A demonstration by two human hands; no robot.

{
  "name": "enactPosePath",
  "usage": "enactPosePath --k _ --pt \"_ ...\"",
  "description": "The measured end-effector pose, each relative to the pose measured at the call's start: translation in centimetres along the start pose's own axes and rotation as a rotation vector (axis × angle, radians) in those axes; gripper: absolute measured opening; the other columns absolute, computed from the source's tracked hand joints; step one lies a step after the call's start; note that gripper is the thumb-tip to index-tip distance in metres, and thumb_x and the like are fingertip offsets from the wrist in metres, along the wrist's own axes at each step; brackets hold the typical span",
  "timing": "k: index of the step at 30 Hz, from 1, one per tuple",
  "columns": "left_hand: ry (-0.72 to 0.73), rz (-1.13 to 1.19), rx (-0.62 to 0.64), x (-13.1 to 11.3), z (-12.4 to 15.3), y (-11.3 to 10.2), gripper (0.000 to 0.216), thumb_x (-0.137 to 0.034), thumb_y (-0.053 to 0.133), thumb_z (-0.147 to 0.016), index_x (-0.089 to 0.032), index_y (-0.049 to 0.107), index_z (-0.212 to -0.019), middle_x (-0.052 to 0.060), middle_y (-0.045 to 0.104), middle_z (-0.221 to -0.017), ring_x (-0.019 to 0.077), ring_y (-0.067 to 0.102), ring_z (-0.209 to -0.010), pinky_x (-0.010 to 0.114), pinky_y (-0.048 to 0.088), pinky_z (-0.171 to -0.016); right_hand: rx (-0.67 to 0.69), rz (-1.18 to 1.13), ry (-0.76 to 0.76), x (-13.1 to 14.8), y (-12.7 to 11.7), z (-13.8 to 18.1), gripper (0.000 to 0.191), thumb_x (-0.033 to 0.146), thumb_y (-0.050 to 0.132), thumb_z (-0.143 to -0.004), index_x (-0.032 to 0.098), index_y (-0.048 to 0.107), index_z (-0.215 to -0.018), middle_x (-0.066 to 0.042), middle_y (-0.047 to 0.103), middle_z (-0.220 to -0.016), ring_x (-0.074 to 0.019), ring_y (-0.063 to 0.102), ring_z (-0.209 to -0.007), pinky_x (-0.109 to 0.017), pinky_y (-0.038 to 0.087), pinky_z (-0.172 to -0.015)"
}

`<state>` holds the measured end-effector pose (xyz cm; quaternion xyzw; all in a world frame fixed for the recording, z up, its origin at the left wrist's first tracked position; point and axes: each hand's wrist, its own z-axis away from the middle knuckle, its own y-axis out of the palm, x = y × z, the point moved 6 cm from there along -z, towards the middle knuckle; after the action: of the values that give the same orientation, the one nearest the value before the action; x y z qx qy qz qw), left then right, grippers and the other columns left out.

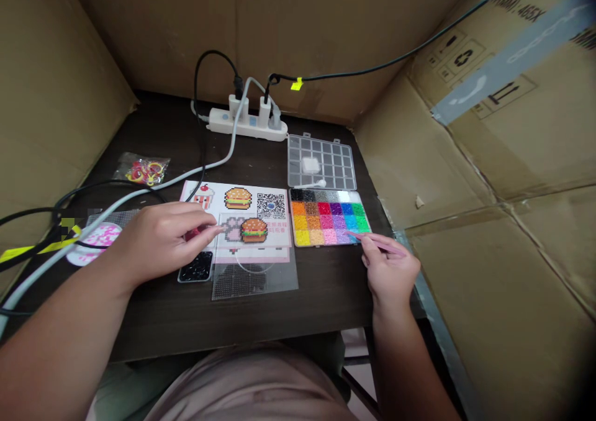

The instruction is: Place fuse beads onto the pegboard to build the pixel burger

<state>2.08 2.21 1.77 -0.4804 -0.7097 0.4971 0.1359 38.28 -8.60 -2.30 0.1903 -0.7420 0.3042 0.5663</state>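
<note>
My left hand point(161, 238) rests on the pattern sheet point(242, 205), its fingers curled and pressed down beside the clear pegboard point(261, 278) that carries a half-built hamburger of beads point(254, 230). My right hand point(388, 272) pinches pink tweezers point(372, 241), whose tip reaches into the near right corner of the bead box point(329, 220) with its coloured compartments. A small black tray of dark beads point(196, 267) lies just under my left hand.
The box's clear lid point(321, 160) lies open behind it. A white power strip point(246, 122) with cables sits at the back. A bag of coloured rings point(144, 170) and a pink round piece point(95, 241) lie at the left. Cardboard walls enclose the dark table point(326, 290).
</note>
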Motion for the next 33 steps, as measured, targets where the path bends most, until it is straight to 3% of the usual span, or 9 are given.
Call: enactPosePath --k 12,19,22,24,27,30,33 --pt "0.007 -0.001 -0.009 0.1 -0.1 0.2 0.010 -0.024 0.061 -0.089 -0.018 0.066 -0.083 0.000 0.069 -0.079 0.0129 0.063 -0.071 0.026 0.046 -0.066 -0.018 -0.090 -0.024 0.1 -0.1 -0.1 0.025 0.032 0.081 -0.068 0.011 0.073 -0.077 -0.002 0.062 -0.053 -0.0068 0.042 -0.038 -0.021 0.029 -0.037" --pt "-0.021 0.003 0.007 0.2 0.0 0.3 0.014 -0.027 0.058 -0.090 -0.019 0.067 -0.082 0.000 0.070 -0.078 0.0141 0.064 -0.072 0.027 0.046 -0.066 0.166 -0.206 -0.050 2.3 2.1 1.1 0.018 0.030 0.079 -0.072 0.014 0.074 -0.081 -0.009 0.074 -0.073 -0.0056 0.042 -0.039 -0.022 0.030 -0.037" --pt "-0.029 0.003 0.001 0.2 0.0 0.3 0.016 -0.028 0.057 -0.090 -0.019 0.068 -0.082 0.000 0.070 -0.079 0.0143 0.064 -0.073 0.027 0.046 -0.067 0.268 -0.125 -0.066 3.5 4.0 2.2 0.018 0.032 0.077 -0.074 0.016 0.074 -0.081 -0.009 0.075 -0.076 -0.0098 0.053 -0.044 -0.024 0.041 -0.039" --pt "-0.051 0.008 0.009 0.3 0.0 0.3 0.017 -0.029 0.057 -0.091 -0.019 0.068 -0.082 0.000 0.069 -0.078 0.0144 0.063 -0.072 0.027 0.046 -0.067 0.352 -0.052 -0.077 3.9 5.3 2.7 0.016 0.032 0.076 -0.074 0.017 0.074 -0.078 -0.009 0.076 -0.080 -0.0170 0.067 -0.059 -0.030 0.055 -0.053" --pt "-0.074 0.018 0.031 0.5 0.1 0.5 0.019 -0.031 0.056 -0.091 -0.019 0.068 -0.082 0.000 0.068 -0.077 0.0149 0.063 -0.072 0.027 0.046 -0.066 0.360 0.011 -0.089 4.1 5.7 2.6 0.014 0.031 0.076 -0.073 0.018 0.075 -0.077 -0.008 0.076 -0.079 -0.0225 0.073 -0.073 -0.034 0.060 -0.065" --pt "-0.066 0.008 0.036 0.4 0.1 0.5 0.020 -0.032 0.055 -0.092 -0.019 0.067 -0.082 0.000 0.069 -0.077 0.0155 0.063 -0.074 0.028 0.046 -0.068 0.277 0.030 -0.121 4.3 4.6 1.3 0.017 0.034 0.076 -0.072 0.018 0.075 -0.080 -0.007 0.075 -0.076 -0.0203 0.069 -0.062 -0.032 0.057 -0.053" --pt "-0.056 0.000 0.030 0.2 0.1 0.4 0.020 -0.032 0.055 -0.092 -0.019 0.067 -0.082 0.000 0.069 -0.078 0.0152 0.063 -0.074 0.027 0.046 -0.068 0.293 0.049 -0.180 5.1 4.1 -0.3 0.021 0.036 0.075 -0.074 0.018 0.075 -0.084 -0.007 0.075 -0.075 -0.0177 0.065 -0.056 -0.030 0.052 -0.046"
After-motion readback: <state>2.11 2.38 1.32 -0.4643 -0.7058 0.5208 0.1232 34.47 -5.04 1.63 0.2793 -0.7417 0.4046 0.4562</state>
